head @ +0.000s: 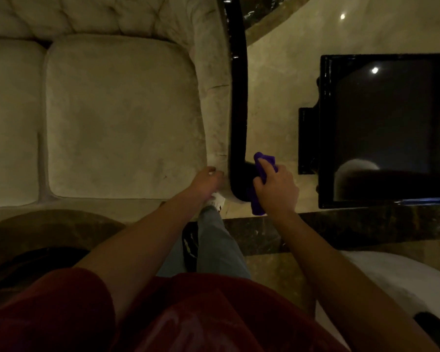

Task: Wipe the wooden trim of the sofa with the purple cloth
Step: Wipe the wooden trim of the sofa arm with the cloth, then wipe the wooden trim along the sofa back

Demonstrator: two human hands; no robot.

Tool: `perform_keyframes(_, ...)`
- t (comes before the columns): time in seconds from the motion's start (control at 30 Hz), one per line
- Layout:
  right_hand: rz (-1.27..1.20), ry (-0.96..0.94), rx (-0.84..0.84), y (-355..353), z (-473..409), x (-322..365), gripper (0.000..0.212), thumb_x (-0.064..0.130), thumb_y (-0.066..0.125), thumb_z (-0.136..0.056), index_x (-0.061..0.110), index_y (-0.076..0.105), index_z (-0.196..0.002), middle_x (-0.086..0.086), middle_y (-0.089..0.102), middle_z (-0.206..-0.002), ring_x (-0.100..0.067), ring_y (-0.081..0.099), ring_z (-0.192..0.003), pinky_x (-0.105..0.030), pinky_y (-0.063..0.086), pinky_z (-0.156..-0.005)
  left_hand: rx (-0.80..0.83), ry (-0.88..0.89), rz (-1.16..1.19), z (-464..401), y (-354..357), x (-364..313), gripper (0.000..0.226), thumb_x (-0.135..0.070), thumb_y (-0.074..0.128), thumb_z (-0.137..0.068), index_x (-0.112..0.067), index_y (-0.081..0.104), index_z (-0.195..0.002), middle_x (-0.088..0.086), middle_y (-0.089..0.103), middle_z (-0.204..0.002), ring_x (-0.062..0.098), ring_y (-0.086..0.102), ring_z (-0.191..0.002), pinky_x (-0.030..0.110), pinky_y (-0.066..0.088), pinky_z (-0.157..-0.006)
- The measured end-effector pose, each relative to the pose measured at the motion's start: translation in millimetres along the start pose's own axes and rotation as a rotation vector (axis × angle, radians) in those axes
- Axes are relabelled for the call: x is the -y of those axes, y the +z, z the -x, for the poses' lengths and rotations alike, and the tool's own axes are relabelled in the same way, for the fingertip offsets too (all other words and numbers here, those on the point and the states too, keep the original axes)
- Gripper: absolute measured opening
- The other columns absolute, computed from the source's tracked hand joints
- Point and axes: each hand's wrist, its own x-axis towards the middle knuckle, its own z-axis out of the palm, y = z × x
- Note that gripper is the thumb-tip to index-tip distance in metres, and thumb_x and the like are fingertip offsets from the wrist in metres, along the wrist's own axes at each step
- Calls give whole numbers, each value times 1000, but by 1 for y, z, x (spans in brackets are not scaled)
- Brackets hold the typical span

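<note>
glossy black wooden trim (pixel 239 102), velvety sofa (pixel 122 118)

Both bare arms extend forward and downward from short red sleeves (pixel 61 301). The right hand (pixel 277 189) is seen from the back, its fingers (pixel 268 165) curled closed around a purple cloth (pixel 263 163), which protrudes above and below the fist. The left hand (pixel 208 180) reaches ahead at about the same height, fingers loosely bent, holding nothing; whether its fingertips touch anything cannot be told. One trousered leg (pixel 219 245) shows between the forearms.
</note>
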Motion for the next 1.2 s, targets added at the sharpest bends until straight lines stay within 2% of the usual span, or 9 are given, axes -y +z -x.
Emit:
perform_keyframes(0.1,-66,91,9,-26,-11,16,48,34,59,-99,31,54,-146,-14,62,-133,-35,65,-111,-44,55,-86,61,2,46,16,-19,8,29,-35,56,-99,-14,60,-119,9,65,-116,28,66,-101,41,54,-88)
perform_keyframes(0.3,-542,-12,-293,-75,3,109,50,25,63,-92,24,58,-141,-2,67,-128,-21,63,-114,-38,52,-95,40,151,320,63,-94,0,14,-23,57,-100,-14,60,-109,7,68,-99,20,66,-75,32,53,-67)
perform_keyframes(0.57,-528,-510,87,-54,55,324,49,26,66,-82,32,64,-131,10,70,-109,-11,67,-95,-31,56,-82,-137,367,626,160,-269,32,34,-32,54,-102,-10,62,-128,14,73,-116,30,73,-97,38,60,-79)
perform_keyframes(0.67,-580,-577,171,-37,80,386,50,27,67,-81,27,63,-131,16,67,-101,5,65,-88,-11,51,-73,-202,409,668,183,-322,54,33,-32,55,-102,-14,61,-129,13,72,-120,32,72,-104,40,60,-83)
perform_keyframes(0.73,-628,-580,240,-23,106,435,47,26,68,-82,24,63,-129,19,65,-99,8,64,-87,-8,50,-70,-250,451,704,200,-366,77,34,-32,57,-101,-17,60,-131,11,71,-122,29,72,-101,40,59,-84)
perform_keyframes(0.83,-697,-548,423,-5,146,509,35,21,70,-87,26,63,-120,9,69,-103,-13,70,-92,-29,58,-74,-313,516,743,225,-430,113,37,-32,61,-99,-19,59,-133,10,71,-123,23,72,-95,39,60,-82)
perform_keyframes(0.93,-801,-496,620,9,187,577,24,21,71,-85,29,67,-108,-2,74,-102,-22,72,-87,-33,58,-68,-408,574,757,249,-489,146,38,-34,63,-98,-22,57,-134,8,72,-118,19,74,-91,33,63,-75)
perform_keyframes(1.07,-870,-422,875,26,236,657,48,27,71,-73,22,67,-121,-12,75,-114,-26,72,-89,-34,60,-65,-566,632,831,282,-561,184,43,-40,65,-96,-24,54,-134,0,73,-111,11,77,-88,26,63,-69)
perform_keyframes(1.2,-914,-376,1091,46,275,718,42,25,72,-76,19,67,-118,-8,79,-99,-22,76,-76,-32,61,-60,-722,657,948,308,-621,219,47,-46,67,-93,-24,53,-133,-1,69,-116,15,71,-101,22,61,-66)
